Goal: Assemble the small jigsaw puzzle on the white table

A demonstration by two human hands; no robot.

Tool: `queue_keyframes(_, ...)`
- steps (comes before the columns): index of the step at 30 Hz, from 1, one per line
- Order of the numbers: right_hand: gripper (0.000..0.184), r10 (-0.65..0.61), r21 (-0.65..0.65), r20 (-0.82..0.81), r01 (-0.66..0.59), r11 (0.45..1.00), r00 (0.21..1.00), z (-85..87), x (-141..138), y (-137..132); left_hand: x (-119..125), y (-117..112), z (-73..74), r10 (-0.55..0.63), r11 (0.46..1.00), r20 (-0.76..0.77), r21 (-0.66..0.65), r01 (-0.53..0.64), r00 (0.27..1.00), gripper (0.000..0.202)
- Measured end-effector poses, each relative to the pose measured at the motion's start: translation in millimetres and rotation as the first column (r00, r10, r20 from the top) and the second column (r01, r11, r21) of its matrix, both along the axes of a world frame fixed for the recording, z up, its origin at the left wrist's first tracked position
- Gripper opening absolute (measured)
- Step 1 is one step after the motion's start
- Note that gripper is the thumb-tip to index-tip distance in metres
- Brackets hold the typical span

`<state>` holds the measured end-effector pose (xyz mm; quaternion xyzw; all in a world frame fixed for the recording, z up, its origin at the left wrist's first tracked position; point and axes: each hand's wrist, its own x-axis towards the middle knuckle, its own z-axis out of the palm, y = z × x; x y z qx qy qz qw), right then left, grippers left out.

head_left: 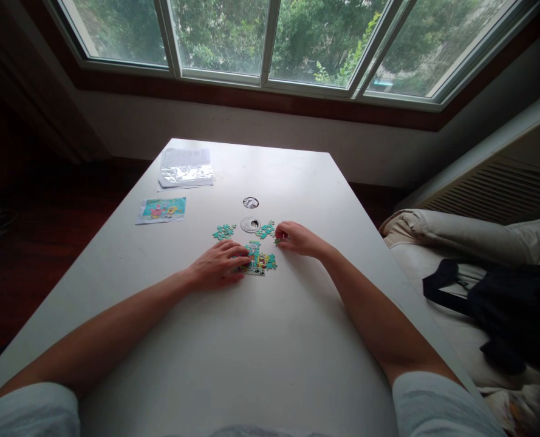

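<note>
A partly joined jigsaw puzzle (263,262) with turquoise and yellow parts lies on the white table. Over its left side rests my left hand (222,262), palm down with fingers stretched out. My right hand (293,238) is up and to the right of the puzzle, its fingertips pinched together around a small puzzle piece (278,241). Just left of that hand is a loose cluster of turquoise pieces (265,229). Another cluster of loose pieces (224,231) sits beyond my left hand. My left palm hides part of the joined puzzle.
Two round silver-and-black items, a near disc (250,225) and a far disc (251,203), lie beyond the puzzle. A cartoon picture sheet (164,209) and a clear plastic bag over paper (186,168) are on the left. A dark bag (511,303) rests on the right-hand seat.
</note>
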<state>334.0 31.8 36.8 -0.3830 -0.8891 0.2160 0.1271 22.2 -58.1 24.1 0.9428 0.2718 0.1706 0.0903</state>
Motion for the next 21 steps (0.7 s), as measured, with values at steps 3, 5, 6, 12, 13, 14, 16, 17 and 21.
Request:
queue_keyframes(3,0.009,0.008,-0.058,-0.063,-0.012,0.998,0.998,1.0,-1,-1,-1,0,-1.9,0.017,1.000,-0.003,0.006,-0.017,1.000,0.039)
queue_keyframes(5,0.007,-0.002,-0.124,-0.112,-0.012,0.992,0.994,-0.1,0,-1,-1,0,-2.7,0.023,1.000,-0.007,0.001,-0.023,1.000,0.039)
queue_keyframes(6,0.008,-0.012,-0.150,-0.138,-0.009,0.989,0.990,-1.1,0,-1,-1,0,-2.9,0.022,1.000,-0.009,-0.004,-0.022,1.000,0.039)
queue_keyframes(12,0.023,-0.122,-0.165,-0.306,0.073,0.984,0.944,-11.8,-6,1,-1,0,-4.7,-0.002,1.000,-0.015,-0.015,0.002,1.000,0.045)
queue_keyframes(13,0.023,-0.151,-0.164,-0.333,0.100,0.981,0.931,-13.8,-9,1,0,0,-5.0,-0.007,1.000,-0.016,-0.015,0.007,1.000,0.046)
queue_keyframes(14,0.022,-0.180,-0.166,-0.357,0.128,0.978,0.917,-15.9,-13,0,0,0,-5.1,-0.013,1.000,-0.019,-0.018,0.012,1.000,0.046)
queue_keyframes(16,0.023,-0.231,-0.181,-0.389,0.172,0.968,0.892,-19.8,-21,-2,1,0,-4.6,-0.026,0.999,-0.025,-0.024,0.025,0.999,0.049)
queue_keyframes(17,0.024,-0.245,-0.194,-0.399,0.180,0.964,0.884,-21.4,-25,-4,2,0,-4.0,-0.032,0.999,-0.025,-0.028,0.032,0.999,0.050)
queue_keyframes(21,0.022,-0.260,-0.192,-0.406,0.197,0.962,0.876,-24.7,-37,-9,4,-1,-0.8,-0.064,0.997,-0.022,-0.045,0.063,0.998,0.055)
